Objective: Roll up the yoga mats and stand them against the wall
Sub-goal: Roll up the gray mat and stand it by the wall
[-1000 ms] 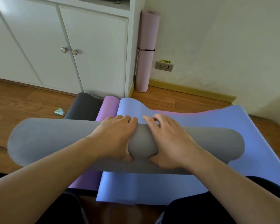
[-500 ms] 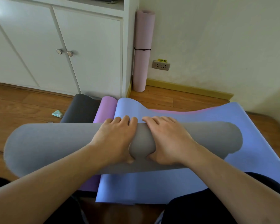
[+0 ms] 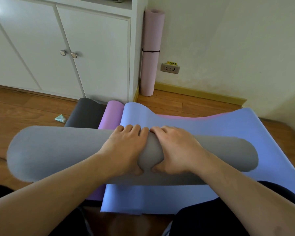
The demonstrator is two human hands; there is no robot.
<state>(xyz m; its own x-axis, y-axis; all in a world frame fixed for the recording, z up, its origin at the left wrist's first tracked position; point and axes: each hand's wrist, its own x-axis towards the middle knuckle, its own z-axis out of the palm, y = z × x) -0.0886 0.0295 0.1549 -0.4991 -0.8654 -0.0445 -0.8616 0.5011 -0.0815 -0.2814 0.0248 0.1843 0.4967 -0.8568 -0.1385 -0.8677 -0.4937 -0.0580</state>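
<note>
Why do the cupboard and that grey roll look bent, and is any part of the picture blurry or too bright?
Head view: the wide lens bows the white cupboard and makes the grey mat bulge. Soft daylight, no glare; only faint shading on the wall. Both the left hand and right hand gripping the mat look sharp; the small label above the wall socket is too tiny to read.

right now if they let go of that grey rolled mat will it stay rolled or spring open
Probably loosens: no strap shows on the grey rolled mat, unlike the tied pink mat. It dents between the left hand and right hand, so likely soft. Being round, it may roll.
</note>
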